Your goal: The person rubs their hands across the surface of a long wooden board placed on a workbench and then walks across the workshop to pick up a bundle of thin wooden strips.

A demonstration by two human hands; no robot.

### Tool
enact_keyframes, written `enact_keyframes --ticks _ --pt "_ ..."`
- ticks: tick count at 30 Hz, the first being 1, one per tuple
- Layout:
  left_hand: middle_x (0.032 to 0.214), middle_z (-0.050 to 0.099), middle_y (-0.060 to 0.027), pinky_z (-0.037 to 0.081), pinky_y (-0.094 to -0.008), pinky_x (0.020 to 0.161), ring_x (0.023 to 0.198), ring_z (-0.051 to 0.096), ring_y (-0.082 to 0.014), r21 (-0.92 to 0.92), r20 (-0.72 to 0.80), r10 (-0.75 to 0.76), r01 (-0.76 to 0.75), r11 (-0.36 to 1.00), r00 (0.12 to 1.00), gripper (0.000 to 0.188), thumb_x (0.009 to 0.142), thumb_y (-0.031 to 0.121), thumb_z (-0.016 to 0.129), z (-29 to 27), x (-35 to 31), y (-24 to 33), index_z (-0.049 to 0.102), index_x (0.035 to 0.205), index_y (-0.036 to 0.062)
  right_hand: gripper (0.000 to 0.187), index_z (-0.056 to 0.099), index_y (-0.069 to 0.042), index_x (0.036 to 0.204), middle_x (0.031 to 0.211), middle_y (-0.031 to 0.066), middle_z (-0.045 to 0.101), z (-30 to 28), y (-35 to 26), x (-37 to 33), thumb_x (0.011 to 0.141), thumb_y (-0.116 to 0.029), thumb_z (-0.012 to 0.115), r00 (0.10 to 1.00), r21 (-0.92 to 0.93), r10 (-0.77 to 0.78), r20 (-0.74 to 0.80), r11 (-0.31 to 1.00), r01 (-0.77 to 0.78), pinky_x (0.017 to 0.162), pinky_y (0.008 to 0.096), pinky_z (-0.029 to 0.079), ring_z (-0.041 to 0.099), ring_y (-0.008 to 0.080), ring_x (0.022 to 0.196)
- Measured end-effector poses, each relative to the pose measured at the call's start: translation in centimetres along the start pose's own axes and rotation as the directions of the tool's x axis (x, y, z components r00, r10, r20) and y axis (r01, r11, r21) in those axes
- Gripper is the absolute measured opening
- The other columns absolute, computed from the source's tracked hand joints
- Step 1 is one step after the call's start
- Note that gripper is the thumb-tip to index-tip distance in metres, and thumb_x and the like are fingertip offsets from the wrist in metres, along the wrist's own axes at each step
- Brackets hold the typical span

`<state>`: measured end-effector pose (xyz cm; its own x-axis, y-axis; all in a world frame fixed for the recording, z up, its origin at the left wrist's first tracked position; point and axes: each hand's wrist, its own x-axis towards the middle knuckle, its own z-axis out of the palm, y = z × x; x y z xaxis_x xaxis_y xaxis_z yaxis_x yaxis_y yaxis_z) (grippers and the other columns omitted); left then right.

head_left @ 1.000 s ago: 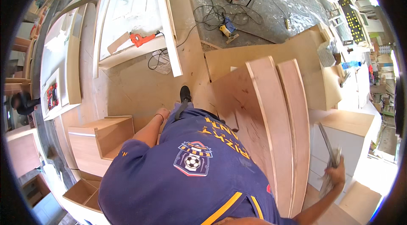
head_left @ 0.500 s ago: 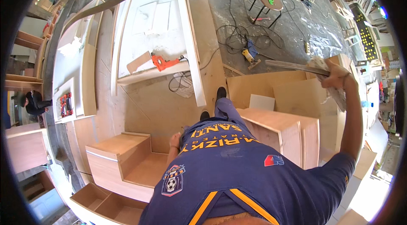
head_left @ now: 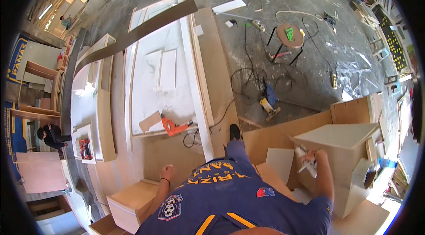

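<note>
My right hand (head_left: 315, 155) grips a crumpled white rag (head_left: 303, 152) beside a pale wooden cabinet box (head_left: 338, 140) on the right. Whether it touches the box's side I cannot tell. Low at my left side, my left hand (head_left: 167, 172) has its fingers curled in, and nothing shows in it. Closest to that hand is a light wooden box unit (head_left: 133, 197). An orange power drill (head_left: 172, 126) lies farther ahead on a white-faced cabinet panel (head_left: 148, 75).
A round stool (head_left: 290, 36) stands ahead on the grey floor. Loose black cables (head_left: 252, 78) and a yellow-and-blue power tool (head_left: 268, 104) lie nearer. A long brown strip (head_left: 137, 33) spans two cabinet frames. A person in dark clothes (head_left: 54, 136) is at far left.
My right hand has come down and inward with the rag; the long strip it held no longer shows. My left hand has moved left, away from my body. My view has shifted.
</note>
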<state>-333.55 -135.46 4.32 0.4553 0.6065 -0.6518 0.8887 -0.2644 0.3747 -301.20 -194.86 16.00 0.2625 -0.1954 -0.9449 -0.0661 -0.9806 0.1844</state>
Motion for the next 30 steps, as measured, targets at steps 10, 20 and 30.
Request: enact_keyframes --ticks 10,20,30 --pt "0.072 0.059 -0.0085 0.044 -0.0291 0.063 0.066 0.055 -0.0172 -0.189 0.29 0.331 -0.285 0.94 0.898 0.027 0.075 0.033 0.055 10.3 12.0 20.1 0.059 0.08 0.0063 0.058 0.061 -0.014 0.096 0.1 0.0095 0.058 2.0 -1.9 5.1 0.056 -0.056 0.057 0.982 0.118 -0.069 0.179 0.992 0.048 0.079 0.0355 0.041 0.054 0.0234 0.091" --pt "0.09 0.057 -0.0053 0.044 -0.0304 0.069 0.079 0.055 -0.0136 -0.522 0.649 0.325 0.092 0.848 0.688 0.042 0.08 0.044 0.049 8.9 11.7 37.6 0.053 0.098 0.007 0.075 0.046 -0.003 0.112 0.107 0.0185 0.053 -14.2 -21.7 4.9 0.056 -0.051 0.061 0.857 -0.003 -0.51 -0.078 0.86 0.511 0.082 0.0344 0.04 0.052 0.0282 0.097" --pt "0.093 0.053 -0.0074 0.046 -0.0306 0.072 0.081 0.055 -0.0172 -0.819 0.565 0.651 0.443 0.366 0.507 0.03 0.084 0.032 0.048 1.0 21.8 54.0 0.045 0.099 0.0068 0.073 0.041 0.001 0.115 0.102 0.0199 0.054 -33.6 -43.7 2.2 0.061 -0.043 0.063 0.51 -0.103 -0.857 0.072 0.502 0.859 0.081 0.0317 0.039 0.053 0.028 0.094"
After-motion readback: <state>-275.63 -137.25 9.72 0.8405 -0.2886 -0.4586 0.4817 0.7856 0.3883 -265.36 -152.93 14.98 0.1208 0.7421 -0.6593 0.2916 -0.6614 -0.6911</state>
